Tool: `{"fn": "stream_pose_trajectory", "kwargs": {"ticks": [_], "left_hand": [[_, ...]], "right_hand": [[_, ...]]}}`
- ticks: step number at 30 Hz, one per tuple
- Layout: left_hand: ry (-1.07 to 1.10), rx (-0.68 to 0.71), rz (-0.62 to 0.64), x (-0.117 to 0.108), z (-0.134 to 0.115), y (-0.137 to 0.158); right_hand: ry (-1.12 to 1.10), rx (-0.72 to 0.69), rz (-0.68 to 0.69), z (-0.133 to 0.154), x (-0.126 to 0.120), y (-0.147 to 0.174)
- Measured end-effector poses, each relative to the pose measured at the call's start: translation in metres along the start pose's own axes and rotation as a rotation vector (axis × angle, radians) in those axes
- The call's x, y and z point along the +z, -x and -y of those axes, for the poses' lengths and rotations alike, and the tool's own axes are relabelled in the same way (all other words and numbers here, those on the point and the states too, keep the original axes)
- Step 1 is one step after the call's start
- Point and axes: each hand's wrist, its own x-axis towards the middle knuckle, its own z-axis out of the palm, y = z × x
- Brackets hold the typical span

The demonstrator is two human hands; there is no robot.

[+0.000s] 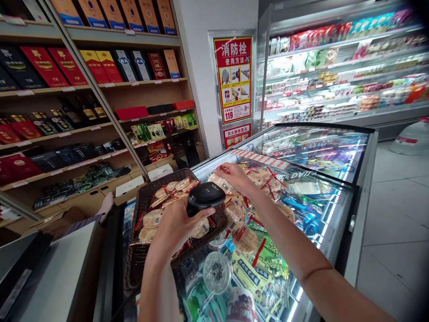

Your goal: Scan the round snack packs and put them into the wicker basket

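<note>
My left hand (174, 223) is wrapped round a black handheld barcode scanner (207, 197), held over a dark brown wicker basket (134, 264). Bagged flat round biscuits (153, 218), in clear plastic with red strips, lie in that basket. Just beyond the scanner, my right hand (236, 176) pinches the top of a biscuit packet (219, 182), its fingertips close to a red strip. More such packets (245, 240) are spread on the glass top of a chest freezer, under and beside my right forearm.
The glass-topped freezer (363, 197) stretches away to the right. On its near part show a round clear-lidded tub (217, 272) and green packages (250, 277). Shelves of boxes (134, 82) stand left, a grey counter (63, 273) lower left, a lit chiller (335, 76) behind.
</note>
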Motion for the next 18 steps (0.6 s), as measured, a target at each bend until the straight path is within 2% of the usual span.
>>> {"fn": "stream_pose_trajectory", "kwargs": {"ticks": [7, 13, 18], "left_hand": [[0.042, -0.010, -0.025, 0.003, 0.003, -0.003], [0.071, -0.136, -0.112, -0.012, 0.030, 0.000], [0.046, -0.293, -0.185, -0.029, 0.047, 0.005]], "right_hand": [[0.058, -0.032, 0.007, -0.004, 0.001, -0.002], [0.430, 0.053, -0.110, -0.026, -0.011, -0.015], [0.724, 0.143, -0.107, -0.038, -0.011, -0.008]]}}
